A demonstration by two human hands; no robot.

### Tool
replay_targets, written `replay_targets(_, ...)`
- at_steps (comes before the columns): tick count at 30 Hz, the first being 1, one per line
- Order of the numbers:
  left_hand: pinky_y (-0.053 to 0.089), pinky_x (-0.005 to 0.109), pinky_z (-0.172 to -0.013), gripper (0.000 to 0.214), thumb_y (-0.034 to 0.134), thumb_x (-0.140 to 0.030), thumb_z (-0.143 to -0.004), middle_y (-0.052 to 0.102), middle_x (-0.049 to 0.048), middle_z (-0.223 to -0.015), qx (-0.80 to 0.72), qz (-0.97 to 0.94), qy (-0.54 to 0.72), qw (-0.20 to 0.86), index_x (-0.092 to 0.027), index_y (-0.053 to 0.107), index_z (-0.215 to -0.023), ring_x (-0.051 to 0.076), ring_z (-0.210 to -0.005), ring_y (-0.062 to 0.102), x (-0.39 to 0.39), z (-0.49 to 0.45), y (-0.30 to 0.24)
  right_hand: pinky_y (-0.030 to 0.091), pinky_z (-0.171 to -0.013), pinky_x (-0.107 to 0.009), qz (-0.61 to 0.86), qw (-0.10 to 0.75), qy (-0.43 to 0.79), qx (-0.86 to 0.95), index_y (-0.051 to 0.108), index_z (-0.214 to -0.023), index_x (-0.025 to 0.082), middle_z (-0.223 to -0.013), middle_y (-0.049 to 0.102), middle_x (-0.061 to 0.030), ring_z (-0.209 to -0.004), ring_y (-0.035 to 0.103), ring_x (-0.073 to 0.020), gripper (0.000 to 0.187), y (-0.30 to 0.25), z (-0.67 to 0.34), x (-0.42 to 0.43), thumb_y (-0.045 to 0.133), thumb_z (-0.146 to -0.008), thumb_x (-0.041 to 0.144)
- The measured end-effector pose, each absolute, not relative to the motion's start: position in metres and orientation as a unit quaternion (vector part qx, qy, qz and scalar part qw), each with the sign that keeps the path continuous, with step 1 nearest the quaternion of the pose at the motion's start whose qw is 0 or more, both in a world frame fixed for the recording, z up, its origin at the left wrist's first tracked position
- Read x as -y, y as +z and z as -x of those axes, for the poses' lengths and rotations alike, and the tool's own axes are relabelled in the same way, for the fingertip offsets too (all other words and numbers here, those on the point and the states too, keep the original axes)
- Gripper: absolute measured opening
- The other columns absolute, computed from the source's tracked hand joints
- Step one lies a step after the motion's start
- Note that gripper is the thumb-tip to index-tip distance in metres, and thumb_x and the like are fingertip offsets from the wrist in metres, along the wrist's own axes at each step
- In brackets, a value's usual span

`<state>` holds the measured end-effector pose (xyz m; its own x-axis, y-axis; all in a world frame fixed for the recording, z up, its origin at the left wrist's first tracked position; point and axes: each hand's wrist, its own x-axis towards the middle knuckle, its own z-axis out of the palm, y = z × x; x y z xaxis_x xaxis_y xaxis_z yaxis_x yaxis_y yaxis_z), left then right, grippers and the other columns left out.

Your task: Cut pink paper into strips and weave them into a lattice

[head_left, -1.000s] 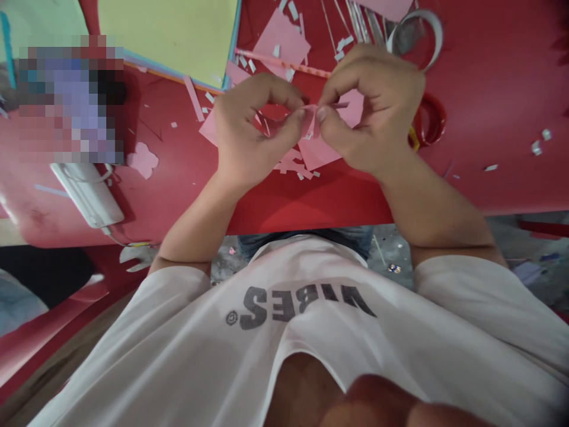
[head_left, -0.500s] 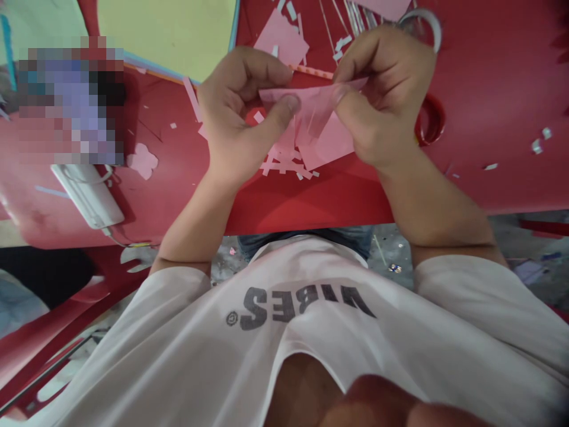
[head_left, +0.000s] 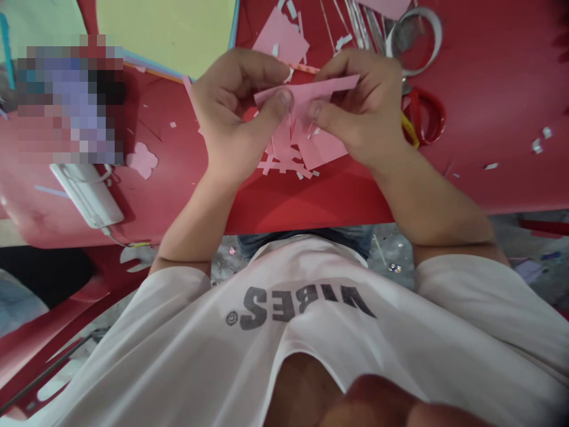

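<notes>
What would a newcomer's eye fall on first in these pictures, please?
A pink paper sheet, pinched by the fingers of the left hand and right hand, stands out mid-view above a red table. Pink scraps lie beneath it, a large yellow-green sheet lies top left, and red-handled scissors lie to the right.

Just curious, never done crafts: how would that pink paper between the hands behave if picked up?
The pink paper is probably light and floppy: it looks thin and bends where the left hand and right hand pinch it. The narrow cut strips would likely tear easily.
</notes>
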<state>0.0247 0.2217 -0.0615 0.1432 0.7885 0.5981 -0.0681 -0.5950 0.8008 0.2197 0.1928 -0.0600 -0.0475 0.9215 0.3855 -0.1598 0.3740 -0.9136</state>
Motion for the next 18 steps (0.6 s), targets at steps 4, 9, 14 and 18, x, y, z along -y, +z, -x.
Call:
replay_targets(4, 0.053, 0.034, -0.068, 0.031, 0.085, -0.053, -0.091, 0.077, -0.0013, -0.099, -0.281, -0.661, 0.588, 0.372, -0.031, 0.078, -0.111, 0.013, -0.079, 0.062, -0.23, -0.021, -0.069, 0.037, -0.061, -0.036, 0.318, 0.582, 0.49, 0.565, 0.079, -0.095, 0.029, -0.08, 0.07, 0.0016, -0.066, 0.053, -0.0178, 0.03, -0.071, -0.219, -0.19, 0.087, -0.086, 0.056)
replay_targets(9, 0.05, 0.038, -0.061, 0.04, 0.084, -0.065, -0.085, 0.077, -0.0004, -0.109, -0.312, -0.629, 0.577, 0.417, -0.039, 0.078, -0.114, 0.018, -0.08, 0.064, -0.224, -0.03, -0.068, 0.043, -0.058, -0.036, 0.319, 0.589, 0.5, 0.549, 0.081, -0.096, 0.031, -0.082, 0.074, 0.0017, -0.062, 0.053, -0.0177, 0.034, -0.071, -0.215, -0.189, 0.085, -0.086, 0.063)
replay_targets(14, 0.042, 0.041, -0.052, 0.052, 0.08, -0.083, -0.074, 0.077, -0.0008, -0.107, -0.342, -0.621, 0.56, 0.429, -0.049, 0.075, -0.112, 0.021, -0.075, 0.065, -0.222, -0.035, -0.075, 0.043, -0.055, -0.037, 0.346, 0.588, 0.483, 0.549, 0.078, -0.085, 0.03, -0.073, 0.068, 0.0007, -0.059, 0.052, -0.0184, 0.046, -0.067, -0.212, -0.192, 0.079, -0.083, 0.075)
replay_targets(18, 0.043, 0.039, -0.057, 0.053, 0.085, -0.076, -0.078, 0.075, -0.0031, -0.107, -0.333, -0.673, 0.514, 0.414, -0.043, 0.071, -0.118, 0.014, -0.072, 0.055, -0.232, -0.026, -0.084, 0.04, -0.051, -0.039, 0.354, 0.606, 0.469, 0.537, 0.07, -0.08, 0.034, -0.067, 0.059, 0.0019, -0.054, 0.049, -0.0199, 0.043, -0.067, -0.211, -0.193, 0.077, -0.078, 0.076)
